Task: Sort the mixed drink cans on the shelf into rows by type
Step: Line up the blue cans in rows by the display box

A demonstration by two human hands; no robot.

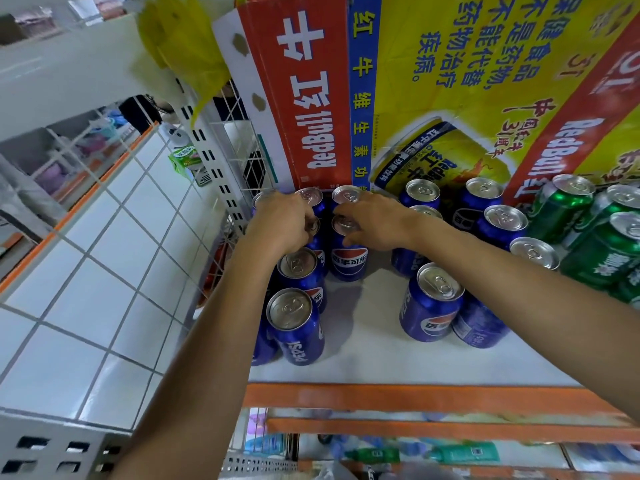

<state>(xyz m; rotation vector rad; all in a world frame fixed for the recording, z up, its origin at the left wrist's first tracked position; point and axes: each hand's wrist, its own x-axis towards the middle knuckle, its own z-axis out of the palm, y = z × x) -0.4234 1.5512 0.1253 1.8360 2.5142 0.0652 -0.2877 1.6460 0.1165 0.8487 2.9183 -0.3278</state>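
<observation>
- Sorting looks roughly half done, as I judge it — blue Pepsi cans already form a line from front to back along the left edge of the shelf, and a second line beside it has begun.
- Left hand reaches into that left line, fingers curled down over the top of a left-line can. Most of that can is hidden under the hand.
- Right hand holds a second-line can by its top rim, thumb on the near side and fingers over the far side. The can stands upright on the shelf, just in front of another at the back.
- Left to do: the loose blue cans in the middle stand scattered, some near the front, some at the back against the RedBull carton — none in a line.
- Green cans are bunched at the right, close to the nearest blue ones. Whether they stand in tidy rows I cannot tell, since the frame cuts them off.
</observation>
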